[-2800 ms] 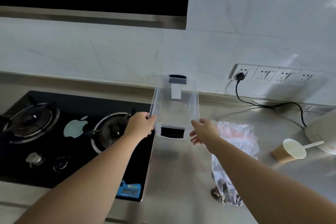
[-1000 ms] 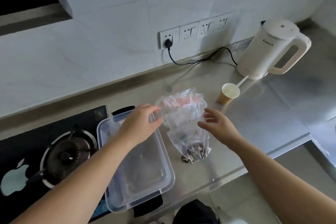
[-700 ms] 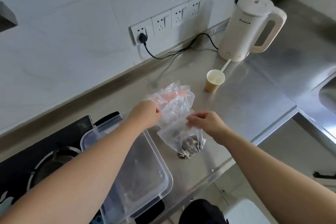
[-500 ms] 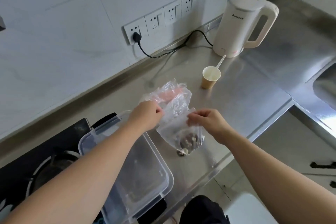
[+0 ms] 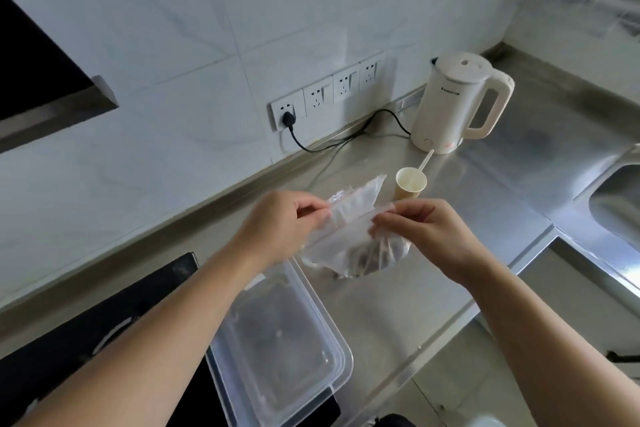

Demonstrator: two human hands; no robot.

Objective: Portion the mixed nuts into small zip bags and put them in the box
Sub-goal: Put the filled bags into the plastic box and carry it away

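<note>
A clear zip bag with dark mixed nuts (image 5: 356,250) at its bottom hangs above the steel counter (image 5: 491,204). My left hand (image 5: 280,225) pinches the bag's top edge on the left. My right hand (image 5: 419,229) pinches the top edge on the right. More clear plastic bags (image 5: 356,198) stick up behind it, between my hands. The clear plastic box (image 5: 277,343) lies on the counter below my left forearm, and nothing shows inside it.
A paper cup (image 5: 410,182) with a white spoon stands just behind the bag. A white kettle (image 5: 457,100) is at the back right, its cord plugged into the wall sockets (image 5: 329,94). A black hob (image 5: 86,322) lies left, a sink (image 5: 620,204) right.
The box was set down on the counter beside the hob. Both hands then went to the bags, took the nut bag's top edge and lifted it a little.
</note>
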